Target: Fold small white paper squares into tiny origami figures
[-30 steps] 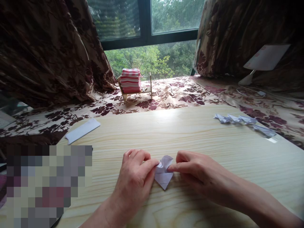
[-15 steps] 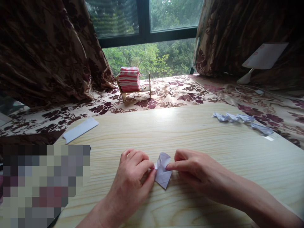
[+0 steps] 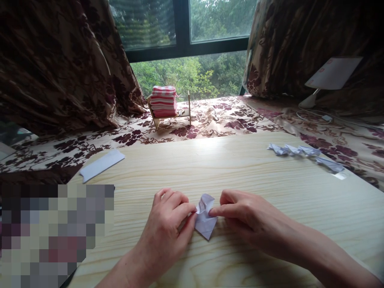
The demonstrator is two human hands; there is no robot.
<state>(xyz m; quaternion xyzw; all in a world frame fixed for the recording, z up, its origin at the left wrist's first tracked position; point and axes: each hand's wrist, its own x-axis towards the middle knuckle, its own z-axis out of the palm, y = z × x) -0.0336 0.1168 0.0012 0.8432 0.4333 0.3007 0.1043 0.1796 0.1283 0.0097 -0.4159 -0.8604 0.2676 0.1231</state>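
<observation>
A small piece of folded white paper (image 3: pixel 206 227) lies on the light wood table, its pointed end toward me. At its left edge, my left hand (image 3: pixel 172 218) pinches a flap between thumb and index finger. The flap curls up and shows a marked or shaded inner side. My right hand (image 3: pixel 244 210) holds the paper's right edge down with its index fingertip, the other fingers curled in. Its thumb is mostly hidden.
Several folded paper pieces (image 3: pixel 295 150) lie in a row at the table's (image 3: pixel 240 168) far right edge. A stack of white paper strips (image 3: pixel 102 165) sits at the far left. Beyond are a small rack with red-and-white cloths (image 3: pixel 163 102) and a lamp (image 3: pixel 334 73).
The flap under my left fingertips has opened a little, with more of its inner side showing. Both hands have stayed nearly in place.
</observation>
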